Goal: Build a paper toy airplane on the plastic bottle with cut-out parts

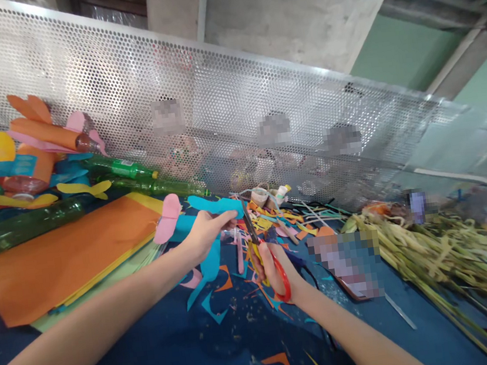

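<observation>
My left hand (206, 233) pinches a piece of blue paper (227, 207) between thumb and fingers, over the middle of the dark blue table. In my right hand (283, 267) is a pair of scissors (250, 223) with red and yellow handles. Their blades point away from me and meet the right end of the paper; whether they are fully closed I cannot tell. Just left of my left hand is a pink paper shape (168, 218) with rounded ends, in front of more blue paper. Below the hand a curved blue piece (210, 262) shows.
Paper scraps (281, 219) litter the table. Orange sheets (70, 257) lie stacked at left, near green bottles (129, 168) and a paper-covered bottle (44, 133). A phone-like object (347, 270), partly blurred, and dry plant strips (438, 247) lie at right. A perforated metal panel (217, 109) stands behind.
</observation>
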The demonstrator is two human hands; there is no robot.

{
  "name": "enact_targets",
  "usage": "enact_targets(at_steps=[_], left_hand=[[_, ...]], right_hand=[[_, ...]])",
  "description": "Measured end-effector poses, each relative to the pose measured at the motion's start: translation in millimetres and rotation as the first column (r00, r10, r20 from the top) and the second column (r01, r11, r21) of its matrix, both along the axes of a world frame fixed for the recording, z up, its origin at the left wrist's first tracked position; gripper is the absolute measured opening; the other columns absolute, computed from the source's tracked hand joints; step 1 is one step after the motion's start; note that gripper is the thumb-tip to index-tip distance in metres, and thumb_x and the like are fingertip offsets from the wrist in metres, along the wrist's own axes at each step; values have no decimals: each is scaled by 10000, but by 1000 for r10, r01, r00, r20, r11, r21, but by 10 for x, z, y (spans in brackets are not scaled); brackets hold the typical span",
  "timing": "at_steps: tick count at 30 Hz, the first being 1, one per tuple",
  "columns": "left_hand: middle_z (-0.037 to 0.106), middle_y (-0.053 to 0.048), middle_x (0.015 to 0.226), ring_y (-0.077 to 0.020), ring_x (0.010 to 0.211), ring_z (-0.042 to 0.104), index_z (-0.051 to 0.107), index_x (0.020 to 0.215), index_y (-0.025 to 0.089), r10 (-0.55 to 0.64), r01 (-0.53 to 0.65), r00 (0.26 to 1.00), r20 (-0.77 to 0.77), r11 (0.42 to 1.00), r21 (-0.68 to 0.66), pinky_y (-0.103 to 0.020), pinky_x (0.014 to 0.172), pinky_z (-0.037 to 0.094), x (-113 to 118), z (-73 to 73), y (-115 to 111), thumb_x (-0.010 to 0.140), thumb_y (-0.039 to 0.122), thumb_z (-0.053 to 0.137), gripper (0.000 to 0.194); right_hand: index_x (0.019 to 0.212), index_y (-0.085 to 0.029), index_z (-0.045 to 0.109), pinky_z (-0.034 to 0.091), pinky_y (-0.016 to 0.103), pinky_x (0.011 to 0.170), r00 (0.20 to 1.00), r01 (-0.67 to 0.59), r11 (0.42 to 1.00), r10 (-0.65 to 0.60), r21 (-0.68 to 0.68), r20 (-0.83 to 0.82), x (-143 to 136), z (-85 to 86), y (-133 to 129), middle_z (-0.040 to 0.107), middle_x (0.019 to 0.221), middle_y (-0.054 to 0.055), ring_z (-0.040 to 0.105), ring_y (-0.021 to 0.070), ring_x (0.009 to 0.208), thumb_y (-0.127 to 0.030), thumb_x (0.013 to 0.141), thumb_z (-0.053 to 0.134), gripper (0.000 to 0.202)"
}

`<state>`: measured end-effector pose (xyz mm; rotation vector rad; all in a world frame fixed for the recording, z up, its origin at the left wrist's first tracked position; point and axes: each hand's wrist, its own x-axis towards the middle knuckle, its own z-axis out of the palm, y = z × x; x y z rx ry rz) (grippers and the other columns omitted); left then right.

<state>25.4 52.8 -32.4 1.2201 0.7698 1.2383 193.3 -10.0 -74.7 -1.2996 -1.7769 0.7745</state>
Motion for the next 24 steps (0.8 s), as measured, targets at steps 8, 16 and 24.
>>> enact_targets(at_steps=[8,16,24], left_hand=[[629,-29,585,-134,546,555,616,585,137,-15,17,999,-29,998,60,-273,594,438,-25,-19,105,684,334,663,225],[639,-39,624,-137,566,560,637,679,120,-29,36,997,-69,994,103,-274,603,438,-56,-59,202,679,332,662,213],[608,-4,580,-125,565,542,607,635,145,3,6,998,-67,991,134,-259,606,419,-76,-61,219,686,310,662,181]], right_hand=[[577,-201,391,348,225,412,998,25,999,-24,-24,57,18,-3,16,371,484,-34,405,103,409,-578,896,281,506],[581,-202,390,304,231,413,996,28,999,-25,-34,81,25,-18,28,363,472,-37,378,102,407,-583,898,274,509],[557,-209,361,279,238,410,993,11,1000,-10,-7,119,10,22,35,343,423,-40,361,104,380,-604,897,229,538]])
